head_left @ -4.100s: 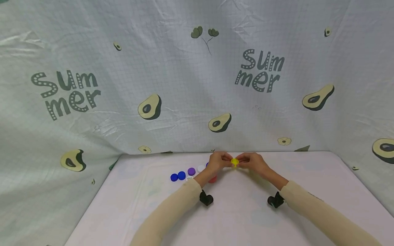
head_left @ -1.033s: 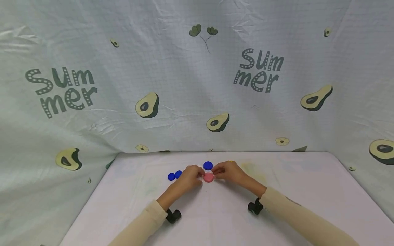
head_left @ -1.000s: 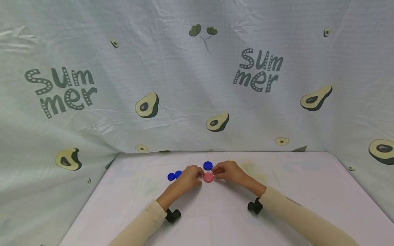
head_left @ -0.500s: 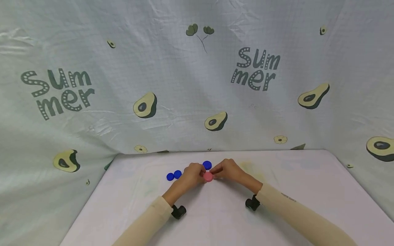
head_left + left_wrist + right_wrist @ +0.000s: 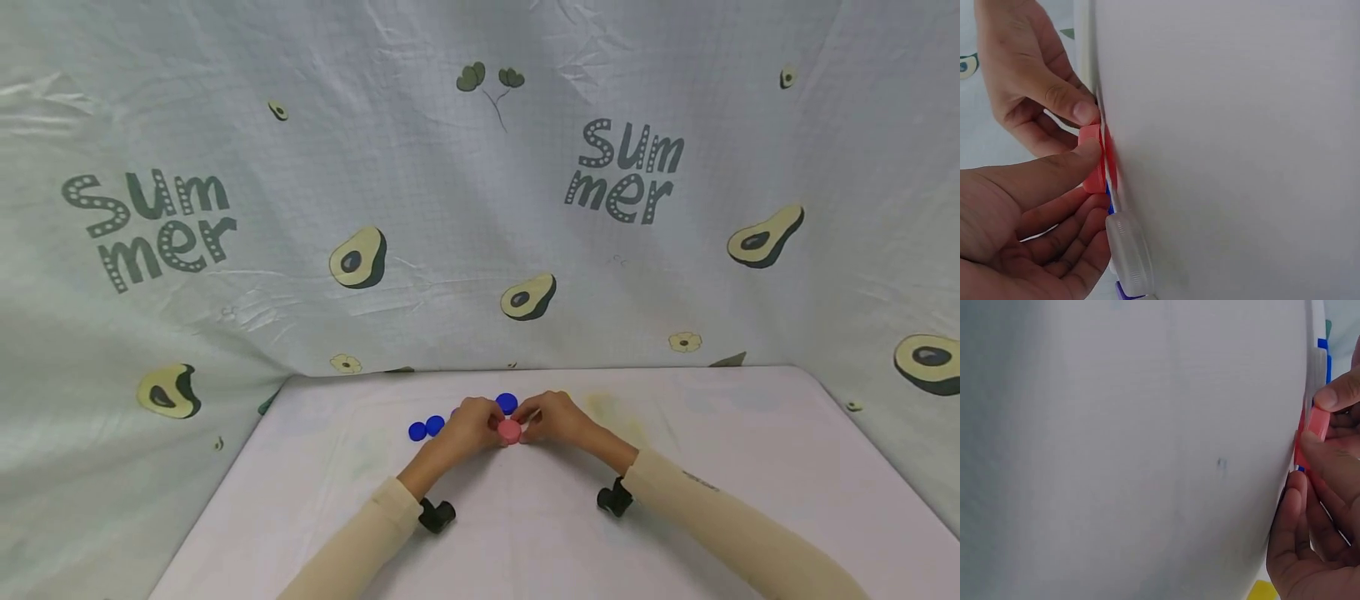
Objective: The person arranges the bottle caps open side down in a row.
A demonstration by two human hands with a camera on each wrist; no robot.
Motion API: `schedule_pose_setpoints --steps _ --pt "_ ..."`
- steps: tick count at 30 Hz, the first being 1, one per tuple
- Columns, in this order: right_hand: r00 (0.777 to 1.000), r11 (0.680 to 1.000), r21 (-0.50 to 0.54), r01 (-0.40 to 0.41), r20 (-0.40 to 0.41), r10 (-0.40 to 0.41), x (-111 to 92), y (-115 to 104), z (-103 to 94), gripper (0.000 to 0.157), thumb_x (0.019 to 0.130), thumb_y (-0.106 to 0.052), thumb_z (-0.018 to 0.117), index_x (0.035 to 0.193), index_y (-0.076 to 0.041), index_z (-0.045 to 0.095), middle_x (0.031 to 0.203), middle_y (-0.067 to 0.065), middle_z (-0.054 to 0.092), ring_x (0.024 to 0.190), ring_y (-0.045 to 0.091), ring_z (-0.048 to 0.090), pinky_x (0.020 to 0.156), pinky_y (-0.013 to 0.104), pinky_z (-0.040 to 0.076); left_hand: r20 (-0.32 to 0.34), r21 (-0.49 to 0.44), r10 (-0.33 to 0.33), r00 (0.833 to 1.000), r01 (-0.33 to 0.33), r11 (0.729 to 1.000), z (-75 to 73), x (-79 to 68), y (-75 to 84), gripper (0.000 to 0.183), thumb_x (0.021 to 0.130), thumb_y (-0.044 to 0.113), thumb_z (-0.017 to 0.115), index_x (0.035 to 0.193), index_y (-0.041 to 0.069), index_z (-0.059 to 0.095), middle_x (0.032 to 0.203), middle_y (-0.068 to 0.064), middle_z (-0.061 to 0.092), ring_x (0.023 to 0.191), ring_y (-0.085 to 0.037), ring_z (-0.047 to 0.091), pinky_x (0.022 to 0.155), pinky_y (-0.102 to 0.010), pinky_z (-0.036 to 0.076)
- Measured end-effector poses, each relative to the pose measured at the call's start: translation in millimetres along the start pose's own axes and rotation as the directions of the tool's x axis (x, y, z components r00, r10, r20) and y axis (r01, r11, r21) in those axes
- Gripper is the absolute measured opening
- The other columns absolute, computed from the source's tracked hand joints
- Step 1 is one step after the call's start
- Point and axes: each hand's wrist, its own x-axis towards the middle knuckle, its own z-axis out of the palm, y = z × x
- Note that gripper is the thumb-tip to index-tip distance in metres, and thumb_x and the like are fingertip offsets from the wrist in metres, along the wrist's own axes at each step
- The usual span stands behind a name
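Got it: my left hand (image 5: pixel 474 423) and right hand (image 5: pixel 557 416) both pinch the red cap (image 5: pixel 509 432), fingers (image 5: pixel 1085 231) narrow, blue cap (image 5: pixel 507 403) just beyond!

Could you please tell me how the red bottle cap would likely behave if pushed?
The red bottle cap looks plastic, so probably light. Its low, wide shape should slide rather than tip; stood on edge, its round outline might let it roll.

The backdrop (image 5: pixel 450 175) reads "summer" twice; the right sleeve (image 5: pixel 738 512) bears an illegible mark (image 5: pixel 701 481).
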Motion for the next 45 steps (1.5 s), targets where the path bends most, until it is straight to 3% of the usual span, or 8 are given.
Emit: schedule_pose_setpoints --steps 5,8,18,23,28,39,45 --pt "1.0 1.0 -0.005 -0.003 -0.007 0.003 -5.6 2.4 -0.6 0.027 0.08 -0.01 0.087 0.106 -0.007 0.079 0.097 0.001 0.077 0.081 0.01 0.067 0.072 0.021 0.056 -0.007 -0.017 0.033 0.999 -0.033 0.999 -2.1 -1.7 -1.7 0.024 0.083 0.011 0.085 0.101 -0.001 0.076 0.089 -0.006 0.072 0.082 -0.015 0.062 0.073 -0.028 0.057" --pt "0.998 0.998 0.024 -0.056 -0.005 0.056 -7.8 3.3 -1.1 0.025 0.082 -0.013 0.085 0.107 -0.01 0.08 0.099 0.0 0.077 0.087 0.011 0.068 0.075 0.023 0.056 -0.007 -0.035 0.04 0.999 -0.04 0.999 -3.0 -3.3 -1.6 0.02 0.083 0.008 0.084 0.1 0.001 0.077 0.087 -0.004 0.072 0.081 -0.013 0.063 0.072 -0.026 0.056" --pt "0.991 0.969 0.217 -0.121 -0.028 0.13 -16.4 2.4 -8.2 0.028 0.087 -0.009 0.08 0.115 -0.011 0.077 0.11 0.005 0.076 0.095 0.017 0.071 0.082 0.033 0.059 -0.068 -0.174 0.087 0.994 -0.098 0.98 -2.9 -9.2 -4.5 0.022 0.086 0.002 0.079 0.107 -0.002 0.074 0.098 -0.01 0.075 0.09 -0.021 0.07 0.078 -0.031 0.06" --pt "0.991 0.956 0.271 -0.112 -0.04 0.128 -19.7 0.2 -11.1 0.028 0.089 -0.008 0.078 0.117 -0.01 0.076 0.114 0.006 0.074 0.097 0.018 0.072 0.081 0.031 0.06 -0.081 -0.221 0.104 0.991 -0.119 0.968 -4.4 -9.5 -4.0 0.022 0.089 0.003 0.077 0.11 0.0 0.073 0.103 -0.01 0.075 0.096 -0.023 0.071 0.082 -0.032 0.06" --pt "0.993 0.96 0.264 -0.09 -0.051 0.107 -23.0 1.7 -12.6 0.028 0.089 -0.009 0.079 0.116 -0.009 0.075 0.107 0.004 0.075 0.093 0.015 0.071 0.078 0.027 0.059 -0.069 -0.244 0.121 0.99 -0.135 0.96 -5.0 -12.1 -2.7 0.022 0.089 0.005 0.077 0.11 0.001 0.072 0.104 -0.01 0.074 0.097 -0.024 0.071 0.083 -0.033 0.059" --pt "0.996 0.956 0.285 -0.061 -0.04 0.075 -26.4 2.8 -13.4 0.029 0.089 -0.009 0.079 0.117 -0.007 0.075 0.107 0.005 0.076 0.094 0.015 0.072 0.078 0.026 0.059 -0.039 -0.278 0.086 0.996 -0.093 0.956 -4.5 -13.3 -2.6 0.034 0.091 0.009 0.077 0.121 -0.003 0.066 0.107 -0.012 0.075 0.102 -0.025 0.071 0.087 -0.036 0.06" --pt "0.996 0.954 0.293 -0.06 -0.048 0.077 -27.7 0.8 -15.4 0.029 0.089 -0.009 0.078 0.118 -0.009 0.074 0.109 0.005 0.075 0.095 0.016 0.071 0.079 0.027 0.059 -0.066 -0.29 0.125 0.99 -0.139 0.947 -4.0 -14.4 -3.4 0.036 0.091 0.008 0.076 0.124 -0.004 0.069 0.108 -0.013 0.076 0.101 -0.023 0.073 0.082 -0.031 0.06"
